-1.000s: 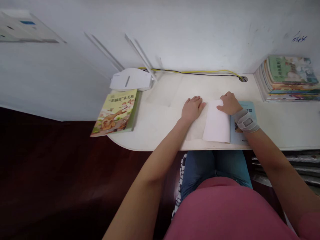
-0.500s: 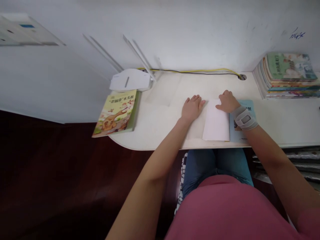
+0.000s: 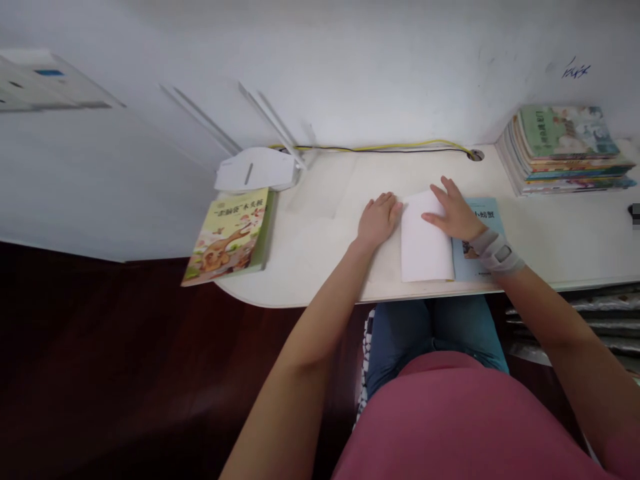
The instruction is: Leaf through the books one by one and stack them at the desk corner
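A blue-covered book [image 3: 477,267] lies on the white desk [image 3: 310,267] near its front edge, with a white sheet or folded page [image 3: 427,247] over its left part. My right hand [image 3: 454,212], with a grey wrist brace, is over the top right of the white page, fingers spread and nothing held. Whether its fingertips touch the paper is unclear. Just left of the page, my left hand [image 3: 379,219] rests flat on the desk, fingertips beside the page's upper left corner, holding nothing.
A yellow-green book [image 3: 227,233] lies at the desk's left end, slightly over the edge, before a white router [image 3: 255,169]. Yellow and black cables run along the wall to a hole. A book stack [image 3: 570,150] stands at the back right.
My right hand has opened from a curled shape, its fingers now spread over the page. The whole view has shifted slightly. My left hand stays flat on the desk.
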`<state>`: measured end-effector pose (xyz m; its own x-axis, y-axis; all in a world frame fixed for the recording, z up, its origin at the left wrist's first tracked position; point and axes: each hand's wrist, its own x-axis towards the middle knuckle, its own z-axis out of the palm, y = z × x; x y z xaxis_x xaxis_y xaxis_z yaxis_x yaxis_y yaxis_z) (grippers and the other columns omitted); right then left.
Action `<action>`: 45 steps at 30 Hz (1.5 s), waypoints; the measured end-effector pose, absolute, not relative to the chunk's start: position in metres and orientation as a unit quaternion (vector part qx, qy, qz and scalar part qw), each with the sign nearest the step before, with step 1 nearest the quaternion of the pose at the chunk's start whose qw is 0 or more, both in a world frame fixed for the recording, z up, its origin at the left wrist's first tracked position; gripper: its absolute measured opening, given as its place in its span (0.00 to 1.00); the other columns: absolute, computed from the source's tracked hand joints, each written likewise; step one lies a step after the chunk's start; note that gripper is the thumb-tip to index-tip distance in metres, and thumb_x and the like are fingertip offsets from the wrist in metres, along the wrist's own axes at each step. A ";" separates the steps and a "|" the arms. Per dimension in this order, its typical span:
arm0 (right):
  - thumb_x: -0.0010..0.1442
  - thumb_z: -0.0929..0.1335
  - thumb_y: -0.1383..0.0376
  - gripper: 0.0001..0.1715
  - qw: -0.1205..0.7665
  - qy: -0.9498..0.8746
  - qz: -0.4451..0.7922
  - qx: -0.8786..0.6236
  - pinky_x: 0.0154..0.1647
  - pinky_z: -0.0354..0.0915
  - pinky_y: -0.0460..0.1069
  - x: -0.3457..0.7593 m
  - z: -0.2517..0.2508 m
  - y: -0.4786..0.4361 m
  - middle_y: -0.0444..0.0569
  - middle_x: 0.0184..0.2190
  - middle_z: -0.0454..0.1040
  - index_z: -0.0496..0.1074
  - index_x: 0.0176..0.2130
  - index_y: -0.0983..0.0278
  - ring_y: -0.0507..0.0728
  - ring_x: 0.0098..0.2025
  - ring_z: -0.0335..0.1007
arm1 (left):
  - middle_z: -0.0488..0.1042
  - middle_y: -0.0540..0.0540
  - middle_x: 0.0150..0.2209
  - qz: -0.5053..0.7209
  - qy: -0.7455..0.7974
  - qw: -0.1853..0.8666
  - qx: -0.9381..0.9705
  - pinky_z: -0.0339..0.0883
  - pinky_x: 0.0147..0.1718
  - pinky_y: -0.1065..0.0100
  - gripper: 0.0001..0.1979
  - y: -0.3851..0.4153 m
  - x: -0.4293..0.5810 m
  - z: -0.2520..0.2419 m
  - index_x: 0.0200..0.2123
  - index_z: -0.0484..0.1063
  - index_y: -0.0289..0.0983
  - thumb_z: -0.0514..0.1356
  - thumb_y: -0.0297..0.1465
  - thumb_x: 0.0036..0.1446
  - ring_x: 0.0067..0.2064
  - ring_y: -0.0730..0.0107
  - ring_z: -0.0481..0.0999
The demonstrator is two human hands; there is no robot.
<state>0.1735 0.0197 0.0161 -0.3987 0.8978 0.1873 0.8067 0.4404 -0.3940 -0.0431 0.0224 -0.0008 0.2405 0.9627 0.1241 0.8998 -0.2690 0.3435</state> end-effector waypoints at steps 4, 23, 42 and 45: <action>0.57 0.64 0.42 0.49 0.190 -0.858 0.169 -0.447 0.65 0.43 0.70 0.185 0.006 -0.019 0.64 0.69 0.43 0.52 0.66 0.66 0.69 0.71 0.32 | 0.56 0.38 0.66 0.128 0.585 0.075 0.798 0.46 0.64 0.50 0.30 0.009 -0.049 0.014 0.65 0.55 0.34 0.38 0.43 0.67 0.69 0.57 0.48; 0.61 0.61 0.45 0.49 0.122 -0.878 0.125 -0.447 0.68 0.42 0.65 0.176 0.000 -0.034 0.62 0.70 0.37 0.45 0.68 0.71 0.67 0.71 0.27 | 0.50 0.41 0.68 0.019 0.628 0.050 0.776 0.44 0.64 0.47 0.32 -0.062 -0.089 0.003 0.67 0.50 0.33 0.35 0.45 0.67 0.69 0.55 0.47; 0.67 0.50 0.48 0.42 0.182 -0.874 0.125 -0.433 0.67 0.48 0.62 0.180 -0.007 -0.031 0.64 0.68 0.47 0.47 0.67 0.74 0.63 0.70 0.39 | 0.51 0.40 0.68 0.041 0.622 0.043 0.781 0.45 0.64 0.46 0.33 -0.062 -0.091 -0.003 0.66 0.51 0.32 0.35 0.46 0.67 0.69 0.54 0.48; 0.68 0.49 0.50 0.40 0.169 -0.883 0.100 -0.426 0.67 0.49 0.62 0.189 -0.009 -0.034 0.65 0.67 0.50 0.46 0.67 0.74 0.63 0.70 0.42 | 0.51 0.40 0.68 0.045 0.622 0.045 0.781 0.45 0.64 0.46 0.33 -0.063 -0.091 -0.003 0.66 0.51 0.33 0.35 0.46 0.67 0.69 0.55 0.48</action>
<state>0.1892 -0.0339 -0.0089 -0.5796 0.7864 0.2137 0.7188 0.6169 -0.3207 -0.0910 -0.0625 -0.0026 0.2233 0.9746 0.0153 0.9665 -0.2234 0.1263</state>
